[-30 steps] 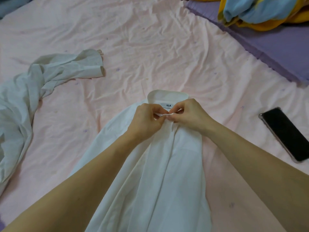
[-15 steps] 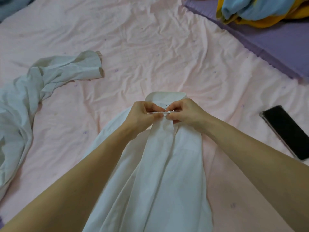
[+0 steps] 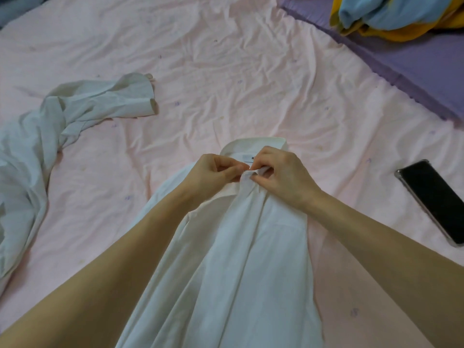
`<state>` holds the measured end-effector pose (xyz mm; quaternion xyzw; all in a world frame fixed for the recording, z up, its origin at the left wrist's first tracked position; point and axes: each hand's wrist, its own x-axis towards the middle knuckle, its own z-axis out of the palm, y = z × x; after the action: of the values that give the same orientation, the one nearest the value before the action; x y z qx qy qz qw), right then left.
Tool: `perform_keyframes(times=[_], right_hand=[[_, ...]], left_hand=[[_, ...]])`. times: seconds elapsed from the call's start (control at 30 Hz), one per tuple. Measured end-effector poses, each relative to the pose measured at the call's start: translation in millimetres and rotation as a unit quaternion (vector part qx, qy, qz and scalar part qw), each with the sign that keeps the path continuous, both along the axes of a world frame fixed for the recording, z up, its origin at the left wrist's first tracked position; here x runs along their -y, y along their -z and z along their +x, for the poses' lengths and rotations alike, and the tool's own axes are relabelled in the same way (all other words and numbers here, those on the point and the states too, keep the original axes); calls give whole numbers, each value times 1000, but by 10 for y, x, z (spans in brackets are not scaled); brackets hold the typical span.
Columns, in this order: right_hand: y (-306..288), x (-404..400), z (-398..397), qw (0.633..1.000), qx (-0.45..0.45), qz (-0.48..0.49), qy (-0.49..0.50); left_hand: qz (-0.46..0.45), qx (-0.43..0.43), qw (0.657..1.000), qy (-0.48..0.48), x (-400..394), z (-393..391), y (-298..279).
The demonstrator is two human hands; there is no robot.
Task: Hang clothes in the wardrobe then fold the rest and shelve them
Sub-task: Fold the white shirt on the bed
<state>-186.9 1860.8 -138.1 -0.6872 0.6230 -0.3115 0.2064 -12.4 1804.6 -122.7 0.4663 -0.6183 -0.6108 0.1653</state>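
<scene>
A white collared shirt (image 3: 241, 267) lies front-up on the pink bed sheet (image 3: 226, 71), collar pointing away from me, with a small label showing inside the collar. My left hand (image 3: 213, 172) and my right hand (image 3: 281, 177) meet at the top of the shirt's front, just below the collar. Both pinch the collar front edges together with curled fingers. The spot between the fingertips is mostly hidden by my fingers.
A crumpled pale grey-white garment (image 3: 50, 136) lies on the left of the bed. A black phone (image 3: 437, 199) rests on the sheet at the right. A purple pillow (image 3: 414, 61) with blue and yellow cloth (image 3: 391, 16) on it sits at the back right.
Both hands have stayed at the collar. My right hand has shifted slightly over the label, covering more of it, and the fingers have worked the collar edges closer.
</scene>
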Motion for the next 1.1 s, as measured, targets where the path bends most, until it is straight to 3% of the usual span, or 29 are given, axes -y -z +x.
perform_keyframes(times=[0.07,0.27,0.4,0.53,0.8,1.1], right_hand=[[-12,-69,14,998,-24,-57,2],[22,-253,113,984,-123,-131,-1],[59,-265,114,990,-76,-108,44],[56,-271,103,995,-30,-86,29],[93,-256,68,986,-115,-112,-39],[98,-265,114,996,-64,-68,-8]], left_hand=[[55,-43,997,-35,28,43,22],[105,-51,990,-75,-11,22,11],[135,-67,986,-73,-21,18,-14],[129,-68,987,-71,-25,37,-14],[119,-27,990,-75,-16,-31,-95],[119,28,985,-123,-93,-137,-94]])
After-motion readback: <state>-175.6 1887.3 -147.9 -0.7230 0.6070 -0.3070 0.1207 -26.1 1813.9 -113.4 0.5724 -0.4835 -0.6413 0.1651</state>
